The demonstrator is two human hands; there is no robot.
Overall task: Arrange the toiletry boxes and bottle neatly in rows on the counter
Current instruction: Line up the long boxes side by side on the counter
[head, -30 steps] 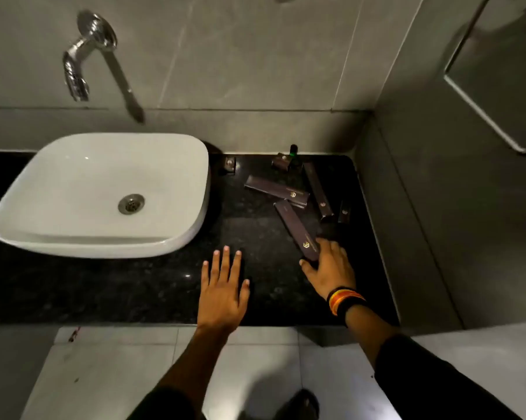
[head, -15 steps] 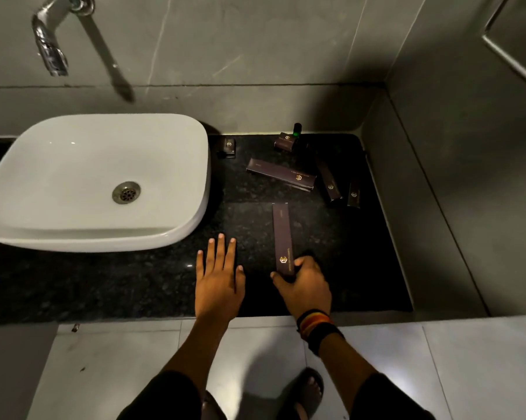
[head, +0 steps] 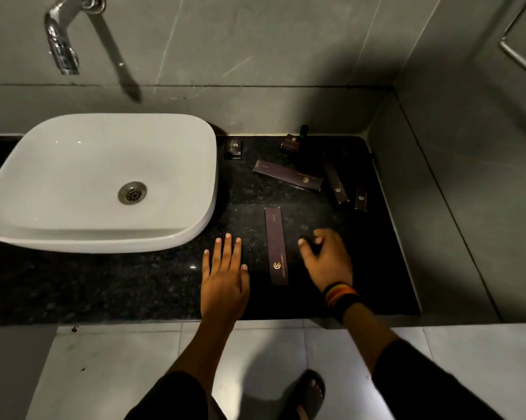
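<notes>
A long dark purple box lies straight, front to back, on the black counter between my hands. My left hand rests flat on the counter to its left, fingers spread. My right hand hovers just right of the box, fingers loosely apart, holding nothing. Farther back lie another long box at a slant, a narrower box, a short box, a small cube box, and one more small box beside a dark bottle.
A white basin fills the counter's left part, under a chrome tap. Grey tiled walls close off the back and the right side. The counter's front edge runs just below my wrists, with floor tiles and my sandalled foot beneath.
My right hand dragged the long box from the slanted heap toward the front, turned it straight, then let go and shifted to its right. The left hand stayed put.
</notes>
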